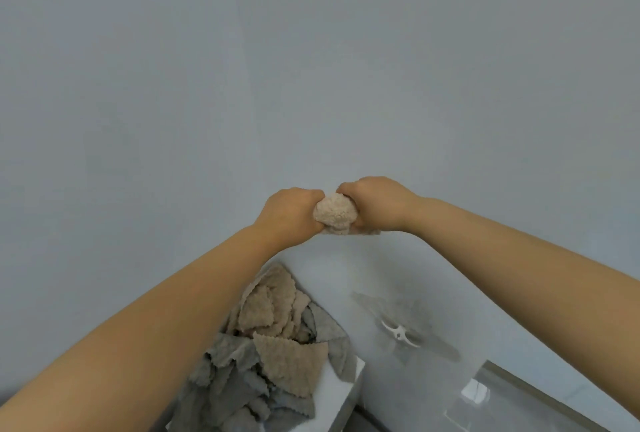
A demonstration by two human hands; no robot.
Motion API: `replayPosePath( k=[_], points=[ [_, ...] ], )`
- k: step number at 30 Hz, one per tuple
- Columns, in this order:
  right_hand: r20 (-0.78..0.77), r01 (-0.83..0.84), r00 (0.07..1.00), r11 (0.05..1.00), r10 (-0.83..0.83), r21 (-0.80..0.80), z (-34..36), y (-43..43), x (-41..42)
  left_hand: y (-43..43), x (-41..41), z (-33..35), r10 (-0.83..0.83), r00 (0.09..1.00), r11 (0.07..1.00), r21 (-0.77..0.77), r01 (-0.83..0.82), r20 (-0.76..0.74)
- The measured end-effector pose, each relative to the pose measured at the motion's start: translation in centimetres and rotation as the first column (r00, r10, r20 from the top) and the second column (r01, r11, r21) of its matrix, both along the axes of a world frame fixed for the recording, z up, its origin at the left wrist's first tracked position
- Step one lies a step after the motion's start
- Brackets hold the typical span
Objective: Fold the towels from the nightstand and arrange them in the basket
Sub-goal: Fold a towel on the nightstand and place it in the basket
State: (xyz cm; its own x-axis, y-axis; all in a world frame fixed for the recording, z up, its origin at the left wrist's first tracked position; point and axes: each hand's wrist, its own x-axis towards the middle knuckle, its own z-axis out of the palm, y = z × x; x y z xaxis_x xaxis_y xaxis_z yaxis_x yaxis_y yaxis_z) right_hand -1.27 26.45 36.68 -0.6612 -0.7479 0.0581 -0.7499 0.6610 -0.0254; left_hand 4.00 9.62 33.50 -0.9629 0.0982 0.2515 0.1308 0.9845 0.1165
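Note:
A beige towel [335,214] is bunched up in the air in front of the wall. My left hand [291,213] grips its left side and my right hand [375,199] grips its right side, fingers curled into the cloth. Below my arms, a heap of beige towels [277,334] and grey towels [228,393] with scalloped edges lies on the white nightstand [341,393]. My left forearm hides part of the heap. No basket is in view.
A plain pale wall [311,68] fills most of the view. A white wall fitting [398,332] with grey smudges around it sits to the right of the nightstand. A glossy floor strip [519,404] shows at the lower right.

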Motion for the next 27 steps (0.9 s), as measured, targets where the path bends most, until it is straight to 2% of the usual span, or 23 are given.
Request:
replayPosePath(
  k=[3, 9, 18, 21, 27],
  points=[
    [-0.022, 0.085, 0.996, 0.996, -0.085, -0.003, -0.9, 2.1, 1.0, 2.0, -0.2, -1.1, -0.056, 0.997, 0.998, -0.023, 0.055, -0.046],
    [0.132, 0.275, 0.955, 0.958, -0.264, -0.074, -2.0, 8.4, 2.5, 7.0, -0.2, -2.8, -0.194, 0.974, 0.981, -0.029, 0.192, -0.113],
    [0.222, 0.485, 0.841, 0.87, -0.493, 0.095, -1.9, 18.0, 6.1, 15.8, 1.2, -3.0, -0.372, 0.912, 0.927, -0.12, 0.355, -0.174],
    [0.248, 0.555, 0.787, 0.824, -0.565, 0.116, -2.2, 21.2, 7.3, 18.9, 1.2, -3.2, -0.509, 0.816, 0.861, -0.173, 0.479, -0.273],
    [0.168, 0.678, 0.696, 0.716, -0.698, 0.165, -3.3, 27.5, 8.8, 25.6, 2.2, -3.1, -0.741, 0.623, 0.67, -0.337, 0.662, -0.25]
  ],
)
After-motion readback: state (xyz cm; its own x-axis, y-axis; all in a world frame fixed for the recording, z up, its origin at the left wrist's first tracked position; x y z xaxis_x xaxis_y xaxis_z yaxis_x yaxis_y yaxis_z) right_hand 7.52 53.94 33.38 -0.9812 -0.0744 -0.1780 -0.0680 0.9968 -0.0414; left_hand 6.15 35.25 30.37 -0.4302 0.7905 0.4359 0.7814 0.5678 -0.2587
